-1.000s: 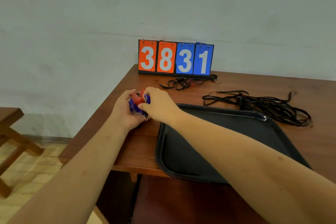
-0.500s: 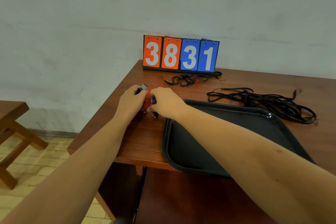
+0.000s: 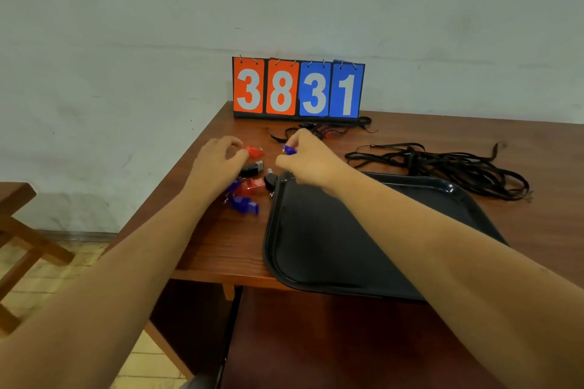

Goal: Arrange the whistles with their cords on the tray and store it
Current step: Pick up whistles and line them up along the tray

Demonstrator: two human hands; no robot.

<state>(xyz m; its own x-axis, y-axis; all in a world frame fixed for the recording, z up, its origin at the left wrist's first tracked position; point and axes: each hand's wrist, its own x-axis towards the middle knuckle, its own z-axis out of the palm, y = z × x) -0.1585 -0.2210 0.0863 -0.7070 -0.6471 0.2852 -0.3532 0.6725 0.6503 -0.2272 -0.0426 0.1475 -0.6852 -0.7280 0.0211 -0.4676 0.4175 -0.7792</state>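
Several small whistles lie loose on the wooden table left of the black tray: a red one, a blue one, a black one and another black one at the tray's corner. My left hand hovers over them, its fingers curled at a red whistle. My right hand pinches a blue whistle above the table. A pile of black cords lies behind the tray, and a smaller tangle of cords sits by the scoreboard.
A flip scoreboard reading 3831 stands at the table's back edge against the wall. The table's left edge runs close to the whistles. A wooden stool stands on the floor at the left.
My hands, which together held a bunch of whistles, have drawn apart. The whistles now lie spread on the table, and my right hand has lifted a blue one away.
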